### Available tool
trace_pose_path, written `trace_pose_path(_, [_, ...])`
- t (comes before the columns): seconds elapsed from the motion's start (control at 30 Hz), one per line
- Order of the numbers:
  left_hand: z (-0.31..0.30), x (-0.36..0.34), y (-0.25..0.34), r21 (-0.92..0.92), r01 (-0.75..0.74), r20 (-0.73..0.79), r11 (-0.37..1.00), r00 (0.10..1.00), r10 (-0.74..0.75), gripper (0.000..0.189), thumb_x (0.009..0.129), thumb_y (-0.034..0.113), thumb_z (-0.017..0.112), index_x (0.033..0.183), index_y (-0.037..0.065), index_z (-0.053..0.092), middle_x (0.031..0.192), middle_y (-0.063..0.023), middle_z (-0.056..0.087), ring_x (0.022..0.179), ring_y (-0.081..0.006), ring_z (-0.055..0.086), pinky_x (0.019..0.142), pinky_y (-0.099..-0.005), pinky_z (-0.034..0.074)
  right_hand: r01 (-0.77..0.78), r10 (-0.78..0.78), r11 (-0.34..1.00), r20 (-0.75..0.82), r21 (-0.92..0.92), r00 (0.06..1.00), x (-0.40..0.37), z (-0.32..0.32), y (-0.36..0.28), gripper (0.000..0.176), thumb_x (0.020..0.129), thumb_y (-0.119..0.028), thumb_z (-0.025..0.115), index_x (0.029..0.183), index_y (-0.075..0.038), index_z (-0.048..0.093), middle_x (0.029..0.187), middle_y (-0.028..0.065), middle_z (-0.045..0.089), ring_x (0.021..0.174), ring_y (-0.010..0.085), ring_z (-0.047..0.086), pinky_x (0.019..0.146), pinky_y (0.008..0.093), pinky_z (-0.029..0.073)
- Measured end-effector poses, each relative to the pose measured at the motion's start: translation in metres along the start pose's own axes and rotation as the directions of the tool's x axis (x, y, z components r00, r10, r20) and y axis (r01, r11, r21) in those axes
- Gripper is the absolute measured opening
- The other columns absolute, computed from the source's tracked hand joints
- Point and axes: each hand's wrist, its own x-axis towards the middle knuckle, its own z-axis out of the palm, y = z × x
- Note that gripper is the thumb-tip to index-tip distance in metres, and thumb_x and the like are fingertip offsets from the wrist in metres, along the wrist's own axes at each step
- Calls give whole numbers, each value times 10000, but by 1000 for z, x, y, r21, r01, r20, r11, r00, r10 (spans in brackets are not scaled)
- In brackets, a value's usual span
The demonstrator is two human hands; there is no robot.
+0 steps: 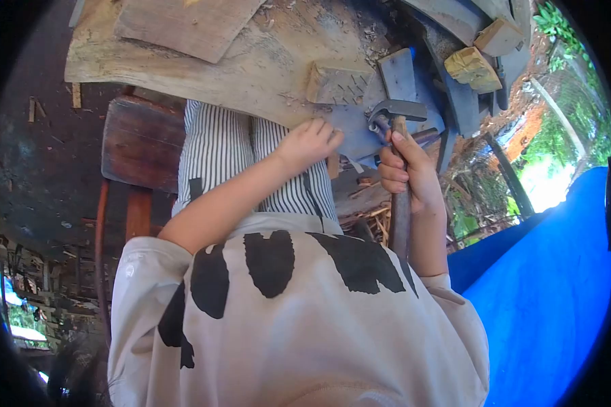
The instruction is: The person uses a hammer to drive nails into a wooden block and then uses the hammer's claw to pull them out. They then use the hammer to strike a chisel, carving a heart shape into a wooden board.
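My right hand (413, 166) is wrapped around the wooden handle of a hammer (400, 220). The hammer points upward, its curved, dark metal head just beyond my fist. My left hand (310, 143) is closed with the fingers curled together, over my striped trousers beside the workbench edge. Whether anything small is in its fingers cannot be seen. Just past my left hand, a wooden block (339, 82) with several nails standing in it lies on the wooden workbench (265, 76).
A flat board (187, 26) lies at the bench's far left. Grey wooden pieces (398, 74) and a yellowish wood chunk (473, 69) are on the right. A brown wooden chair (142, 144) stands at my left, and a blue sheet (543, 285) hangs at my right.
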Motion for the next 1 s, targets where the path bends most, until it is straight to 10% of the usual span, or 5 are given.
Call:
trace_pose_path(0.33, [-73, 20, -26, -301, 34, -137, 953, 988, -78, 379, 746, 34, 597, 1121, 50, 547, 957, -111, 587, 929, -280, 582, 774, -377, 512, 100, -99, 995, -42, 18, 994, 16, -13, 0, 116, 978, -228, 517, 999, -124, 470, 660, -25, 397, 473, 44, 349, 387, 193, 276])
trace_pose_path(0.57, [-198, 51, -139, -394, 254, -695, 883, 546, -467, 399, 733, 7, 694, 1103, 50, 551, 928, -82, 621, 888, -240, 604, 817, -343, 486, 156, -151, 984, -63, 83, 986, 21, -14, -4, 101, 980, -214, 507, 985, -119, 474, 673, -21, 415, 491, 43, 351, 400, 193, 288])
trace_pose_path(0.67, [-214, 56, -160, -56, 286, -571, 957, 777, -266, 216, 825, 44, 670, 1031, 25, 610, 1010, -113, 635, 874, -211, 610, 780, -299, 495, 136, -135, 984, -16, 113, 991, 24, -13, 0, 124, 984, -228, 509, 989, -110, 471, 683, -16, 422, 498, 43, 362, 403, 190, 292])
trace_pose_path(0.8, [-193, 54, -153, 15, 196, -662, 980, 736, -137, 194, 829, 83, 670, 1015, 34, 651, 1053, -123, 649, 962, -263, 611, 863, -342, 480, 156, -160, 984, 37, 86, 986, 27, -6, 1, 175, 996, -274, 494, 1010, -102, 465, 690, -12, 425, 505, 50, 371, 417, 192, 314])
trace_pose_path(1.0, [-122, 70, -74, -165, -36, -201, 986, 980, 2, 773, 647, 361, 811, 1273, 61, 470, 1258, -130, 536, 1198, -302, 478, 1012, -406, 389, 262, -269, 960, -66, -94, 961, 32, 13, 5, 203, 1011, -282, 457, 1045, -85, 423, 706, 8, 420, 516, 67, 380, 430, 212, 331])
